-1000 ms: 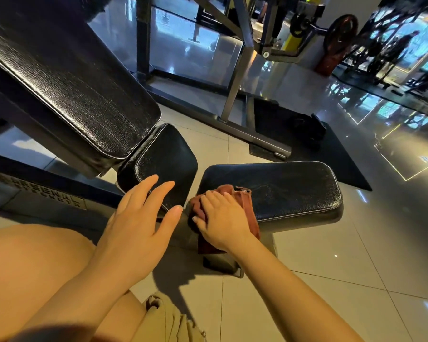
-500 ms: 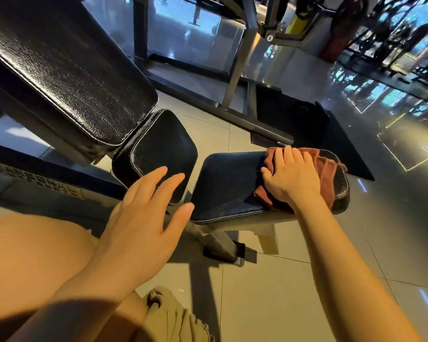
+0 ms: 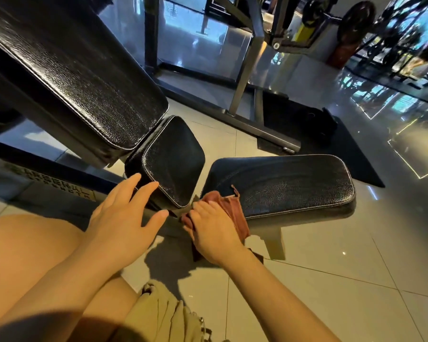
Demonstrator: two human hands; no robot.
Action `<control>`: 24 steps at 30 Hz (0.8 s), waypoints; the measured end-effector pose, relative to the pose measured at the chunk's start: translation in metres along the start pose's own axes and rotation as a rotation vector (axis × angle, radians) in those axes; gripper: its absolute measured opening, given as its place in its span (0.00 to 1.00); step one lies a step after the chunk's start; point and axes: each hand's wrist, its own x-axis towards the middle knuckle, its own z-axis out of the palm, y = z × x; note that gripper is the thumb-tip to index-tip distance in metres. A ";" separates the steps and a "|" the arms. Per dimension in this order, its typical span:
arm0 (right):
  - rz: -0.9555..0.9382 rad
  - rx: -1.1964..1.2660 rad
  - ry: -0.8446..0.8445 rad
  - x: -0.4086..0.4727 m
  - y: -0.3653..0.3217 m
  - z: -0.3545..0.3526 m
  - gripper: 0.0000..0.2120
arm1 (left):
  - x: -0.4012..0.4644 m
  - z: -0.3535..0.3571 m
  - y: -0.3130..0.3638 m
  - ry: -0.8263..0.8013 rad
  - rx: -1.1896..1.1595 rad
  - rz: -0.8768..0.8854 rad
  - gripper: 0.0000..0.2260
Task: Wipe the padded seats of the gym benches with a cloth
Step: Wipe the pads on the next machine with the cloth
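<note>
Head view: right hand (image 3: 214,232) pressing down on crumpled rust-red cloth (image 3: 232,206), fingers bent over the bunched fabric, grip on the cloth. Cloth at near-left corner of flat black padded bench seat (image 3: 289,183), part on the pad, part hanging over its front edge. Seat leather-grained with pale piping, wipe streaks visible across the top. Left hand (image 3: 124,218) open, fingers spread and straight, holding nothing, hovering just beside small black padded seat (image 3: 173,159) of neighbouring incline bench; fingertip contact with that pad: cannot tell. Long black padded backrest (image 3: 72,77) sloping up to top left, lower end just beside the small seat. The two seats near each other, narrow gap between them, hands either side of that gap. Grey steel rack frame (image 3: 247,65) behind, black rubber floor mat (image 3: 314,134) under its foot. Glossy light floor tiles (image 3: 331,255) below. Bare knee (image 3: 27,255) lower left, beige shorts fabric (image 3: 163,312) at bottom centre. Weight plate on barbell (image 3: 356,19) far top right.
</note>
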 end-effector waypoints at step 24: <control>0.805 1.777 0.253 -0.020 -0.046 -0.100 0.32 | -0.028 0.007 0.050 0.009 -0.864 0.173 0.19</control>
